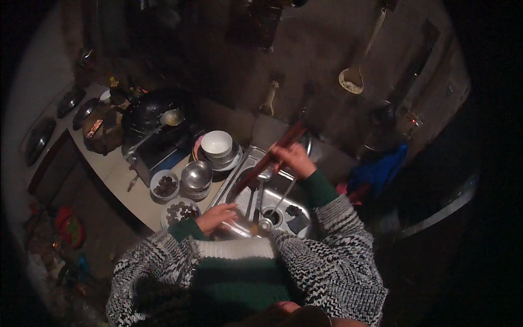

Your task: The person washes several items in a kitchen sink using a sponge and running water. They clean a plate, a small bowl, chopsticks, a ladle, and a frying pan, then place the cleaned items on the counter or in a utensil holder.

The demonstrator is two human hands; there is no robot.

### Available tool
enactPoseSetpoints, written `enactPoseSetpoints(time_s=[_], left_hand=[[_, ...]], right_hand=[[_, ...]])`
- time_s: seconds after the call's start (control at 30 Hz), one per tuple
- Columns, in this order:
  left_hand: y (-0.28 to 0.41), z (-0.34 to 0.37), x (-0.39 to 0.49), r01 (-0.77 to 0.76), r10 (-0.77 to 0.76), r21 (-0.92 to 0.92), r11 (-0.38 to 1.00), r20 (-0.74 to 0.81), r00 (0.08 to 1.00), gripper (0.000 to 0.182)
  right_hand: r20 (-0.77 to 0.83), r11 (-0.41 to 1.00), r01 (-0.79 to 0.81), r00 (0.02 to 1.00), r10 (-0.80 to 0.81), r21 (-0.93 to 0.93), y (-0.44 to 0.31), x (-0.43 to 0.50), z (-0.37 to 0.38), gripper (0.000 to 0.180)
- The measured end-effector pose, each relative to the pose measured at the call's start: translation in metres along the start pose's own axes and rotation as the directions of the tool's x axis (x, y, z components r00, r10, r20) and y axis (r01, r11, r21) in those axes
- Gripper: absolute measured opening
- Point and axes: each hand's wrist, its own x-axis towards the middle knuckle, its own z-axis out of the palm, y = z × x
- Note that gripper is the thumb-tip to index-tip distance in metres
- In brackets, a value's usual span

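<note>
A bundle of reddish-brown sticks point(257, 171), apparently chopsticks, slants over a stainless steel sink point(233, 180). My right hand point(296, 160) is closed around its upper part, above the far side of the sink; motion blurs the bundle. Close to its lower end, my left hand point(218, 217) reaches over the sink's near left edge, fingers extended and nothing visible in them. Metal ladles or spoons, one with its bowl point(264, 175) upward, lie in the sink under the bundle. A drain hole point(271, 216) shows beside their handles.
Left of the sink stand stacked white bowls point(216, 143), metal bowls point(197, 175), and two bowls of dark round pieces, one higher point(165, 186) and one nearer point(182, 211). Beyond is a black wok point(151, 110) with a ladle point(171, 117). A ladle point(351, 79) hangs on the wall.
</note>
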Motion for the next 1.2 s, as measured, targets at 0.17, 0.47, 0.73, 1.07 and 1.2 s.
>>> enactPoseSetpoints(time_s=[0.17,0.47,0.73,1.07,1.2], left_hand=[[-0.008,-0.033,-0.015,0.034,-0.042,-0.051,0.998,-0.176,0.984,0.039],[-0.023,-0.061,-0.029,-0.002,-0.034,-0.128,0.992,-0.28,0.959,0.031],[-0.027,-0.069,-0.038,-0.027,-0.034,-0.169,0.985,-0.346,0.938,0.032],[-0.049,-0.083,-0.037,-0.086,-0.001,-0.221,0.972,-0.368,0.93,0.035],[-0.049,-0.082,-0.036,-0.085,-0.004,-0.23,0.969,-0.36,0.933,0.036]], right_hand=[[-0.222,0.865,0.432,0.844,-0.488,-0.257,-0.147,0.031,-0.056,0.029],[-0.109,0.492,0.803,0.486,-0.867,-0.337,-0.319,0.125,-0.103,0.039],[-0.443,0.704,0.702,0.601,-0.666,-0.108,-0.361,0.187,-0.09,0.024],[-0.139,0.47,0.785,0.455,-0.879,-0.404,-0.367,0.153,-0.082,0.015],[-0.198,0.464,0.743,0.423,-0.884,-0.482,-0.365,0.157,-0.08,0.015]])
